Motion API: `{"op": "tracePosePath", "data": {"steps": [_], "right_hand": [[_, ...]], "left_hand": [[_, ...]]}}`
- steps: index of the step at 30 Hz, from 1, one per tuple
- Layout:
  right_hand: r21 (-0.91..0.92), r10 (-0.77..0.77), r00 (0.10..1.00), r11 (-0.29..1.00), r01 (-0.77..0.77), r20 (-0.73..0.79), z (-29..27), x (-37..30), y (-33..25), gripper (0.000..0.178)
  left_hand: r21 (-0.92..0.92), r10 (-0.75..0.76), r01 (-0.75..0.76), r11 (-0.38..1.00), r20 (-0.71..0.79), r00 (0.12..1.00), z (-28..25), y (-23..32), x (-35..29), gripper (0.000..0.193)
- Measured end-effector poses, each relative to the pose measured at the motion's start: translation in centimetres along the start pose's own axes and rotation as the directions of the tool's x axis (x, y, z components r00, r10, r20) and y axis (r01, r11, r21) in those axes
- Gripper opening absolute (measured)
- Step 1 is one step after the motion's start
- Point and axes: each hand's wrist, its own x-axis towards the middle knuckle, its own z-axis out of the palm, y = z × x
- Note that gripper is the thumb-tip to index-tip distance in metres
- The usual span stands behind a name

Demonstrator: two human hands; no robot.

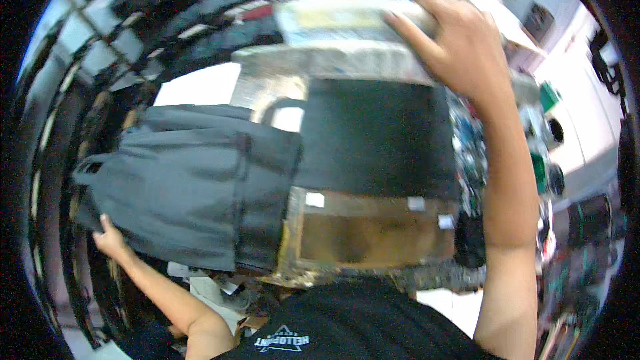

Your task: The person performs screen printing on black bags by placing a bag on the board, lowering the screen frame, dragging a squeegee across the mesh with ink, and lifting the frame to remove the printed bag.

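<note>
A dark grey backpack (187, 180) lies flat on the left part of the worktable, its strap loop at the far left. At its lower left edge, my left hand (112, 240) pinches the fabric, thumb on top and the other fingers largely out of sight. To the right of the bag lies a flat black rectangular panel (377, 137), partly over a brown board (373, 230) with small white patches. My right hand (460, 43) is stretched out beyond the panel's far right corner, blurred, fingers apart and holding nothing visible.
A pale padded strip (333, 59) runs behind the panel. Rolls of dark fabric (220, 43) lie further back and to the left. Cluttered small items (470, 143) line the table's right side, beside green and black containers (540, 170). White paper (200, 87) shows behind the backpack.
</note>
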Motion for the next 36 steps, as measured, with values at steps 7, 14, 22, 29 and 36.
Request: {"op": "tracePosePath", "data": {"steps": [7, 14, 22, 29, 36], "right_hand": [[-0.071, 0.192, 0.961, 0.981, -0.181, 0.201, -0.8, 0.3, -1.0, 0.057], [-0.074, 0.189, 0.965, 0.981, -0.178, 0.183, -0.5, -0.1, -0.7, 0.054], [-0.052, 0.152, 0.971, 0.988, -0.145, 0.183, -0.8, 0.5, -0.7, 0.062], [-0.043, 0.128, 0.979, 0.992, -0.122, 0.161, 0.1, -0.2, -0.3, 0.062], [0.050, 0.062, 0.994, 0.997, -0.066, 0.085, 0.5, 0.7, 0.3, 0.062]], "left_hand": [[-0.317, 0.067, -0.105, 0.942, -0.128, 0.989, 0.8, 2.8, -4.5, 0.038], [-0.291, 0.024, -0.054, 0.955, -0.106, 0.994, 4.5, -1.2, -3.0, 0.036], [0.033, -0.239, 0.237, 0.971, 0.116, 0.964, 12.7, -11.1, 0.7, 0.048], [0.341, 0.182, -0.097, 0.935, -0.225, 0.957, 4.0, 1.2, -5.5, 0.101], [-0.171, 0.571, -0.702, 0.691, 0.725, 0.386, 0.7, 16.6, -28.8, 0.105]]}}
